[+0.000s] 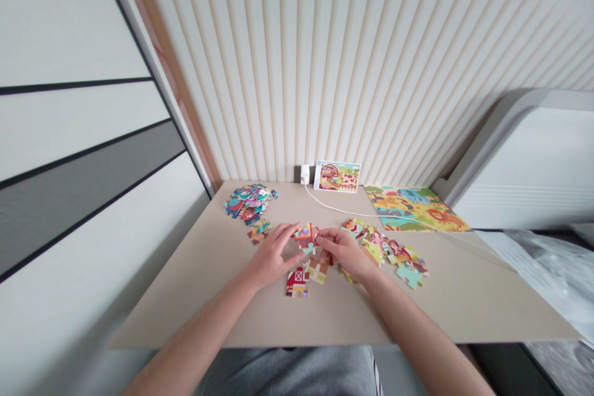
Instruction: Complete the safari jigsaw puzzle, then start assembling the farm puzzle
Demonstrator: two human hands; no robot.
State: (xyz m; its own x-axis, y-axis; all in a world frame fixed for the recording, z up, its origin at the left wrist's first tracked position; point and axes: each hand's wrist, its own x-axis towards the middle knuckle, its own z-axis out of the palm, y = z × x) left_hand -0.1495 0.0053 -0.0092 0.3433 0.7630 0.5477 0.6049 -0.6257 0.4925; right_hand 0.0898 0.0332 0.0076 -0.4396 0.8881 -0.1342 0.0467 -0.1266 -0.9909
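Near the middle of the table, my right hand (341, 247) pinches a red, yellow and purple puzzle piece (305, 232) at its right edge. My left hand (277, 253) is at the other side of that piece, thumb and fingers apart; whether a fingertip touches it is hard to tell. Just below the hands lie a brown and green piece (316, 270) and a red barn piece (297, 283). A light green piece (309, 249) shows between the hands. Some pieces are partly hidden under my right hand.
A picture card (337, 176) leans on the ribbed wall beside a white charger (305, 174) with a cable. Puzzle pieces are heaped at the back left (248, 201) and right (408, 266). An assembled animal puzzle (417, 207) lies at the back right of the table (223, 309).
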